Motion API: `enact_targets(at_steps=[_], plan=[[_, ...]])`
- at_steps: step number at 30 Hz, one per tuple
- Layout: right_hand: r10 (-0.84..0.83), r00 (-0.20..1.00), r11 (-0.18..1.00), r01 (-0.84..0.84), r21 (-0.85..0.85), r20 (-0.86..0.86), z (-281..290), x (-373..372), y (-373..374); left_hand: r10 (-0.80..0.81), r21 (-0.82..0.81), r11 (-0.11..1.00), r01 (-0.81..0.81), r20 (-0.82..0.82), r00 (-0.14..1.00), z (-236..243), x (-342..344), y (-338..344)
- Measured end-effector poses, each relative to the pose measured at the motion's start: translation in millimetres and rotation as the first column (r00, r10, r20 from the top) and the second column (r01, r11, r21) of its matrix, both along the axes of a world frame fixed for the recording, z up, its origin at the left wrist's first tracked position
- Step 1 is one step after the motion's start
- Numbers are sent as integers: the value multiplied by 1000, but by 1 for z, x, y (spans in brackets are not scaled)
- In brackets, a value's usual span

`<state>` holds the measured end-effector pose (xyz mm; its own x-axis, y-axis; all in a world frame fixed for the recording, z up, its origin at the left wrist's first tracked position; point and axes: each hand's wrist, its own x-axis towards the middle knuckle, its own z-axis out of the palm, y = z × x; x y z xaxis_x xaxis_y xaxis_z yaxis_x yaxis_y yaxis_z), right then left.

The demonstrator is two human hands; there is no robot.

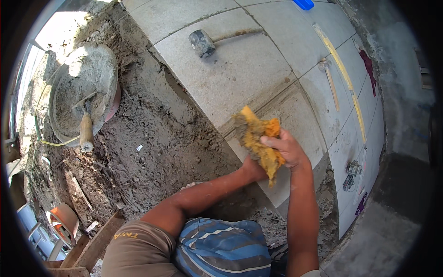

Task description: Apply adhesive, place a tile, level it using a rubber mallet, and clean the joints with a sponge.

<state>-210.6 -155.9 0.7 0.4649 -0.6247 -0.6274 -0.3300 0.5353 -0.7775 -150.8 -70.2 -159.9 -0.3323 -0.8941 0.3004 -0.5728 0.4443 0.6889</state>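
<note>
A ragged yellow sponge point(258, 141), smeared with grey-brown mud, is held over the floor tiles in front of me. My right hand point(288, 148) is closed on its right side, the thumb pressed across the top. My left hand point(254, 169) reaches in from below and lies against the sponge's lower left; its fingers are hidden behind it. Beneath both hands is a pale floor tile point(297, 113) with wet, muddy streaks along its upper joint. Beyond it, a mallet point(202, 44) with a dark, mortar-stained head lies on another tile.
At left, a round tub point(114, 74) of grey mortar holds a wooden-handled trowel point(86, 131). Wet mortar point(170, 138) covers the ground beside the tiles. On the right lie a small hammer point(331, 85), a long yellow straightedge point(341, 64) and dark red cloth point(368, 67). Wooden boards point(99, 240) stand lower left.
</note>
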Motion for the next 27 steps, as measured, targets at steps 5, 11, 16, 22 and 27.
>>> enact_targets(at_steps=[5, 11, 16, 22, 27], plan=[[-531, 728, 846, 429, 316, 433, -13, -81, 10, 19, 172, 985, 25, -248, 969, 39, 42, 13], [-648, 602, 750, 610, 254, 467, -40, -83, 48, 620, 561, 418, 715, -751, 226, 67, 64, 10], [-608, 728, 745, 661, -89, 317, -28, -46, 63, 479, 663, 675, 323, -727, 492, 85, 64, 27], [-583, 756, 776, 627, -72, 297, -23, -22, 96, 662, 726, 610, 317, -687, 299, 95, 129, 62], [-580, 727, 791, 610, 43, 367, 3, 6, 116, 666, 759, 610, 228, -647, 372, 93, 198, 118]])
